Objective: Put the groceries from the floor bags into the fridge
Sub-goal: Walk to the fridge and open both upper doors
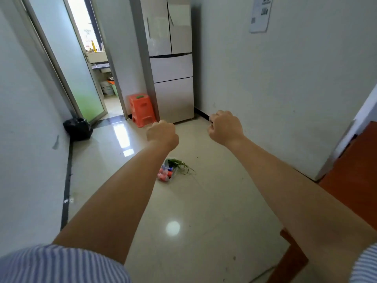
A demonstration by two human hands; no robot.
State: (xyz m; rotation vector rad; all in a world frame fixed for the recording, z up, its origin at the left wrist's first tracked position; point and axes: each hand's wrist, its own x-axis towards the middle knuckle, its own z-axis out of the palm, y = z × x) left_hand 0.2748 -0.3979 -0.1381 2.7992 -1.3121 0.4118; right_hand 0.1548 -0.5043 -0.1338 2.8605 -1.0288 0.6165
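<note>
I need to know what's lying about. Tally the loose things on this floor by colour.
Orange: 1, the plastic stool
Black: 1, the tied bag
Clear: 1, the grocery bag with greens and red packets
Total: 3

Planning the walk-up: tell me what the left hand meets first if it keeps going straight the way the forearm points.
Probably the fridge. The left hand, fist curled and holding nothing, points at its lower front; the orange stool sits just left of that line. Depth is unclear, but nothing shows in between.
</note>
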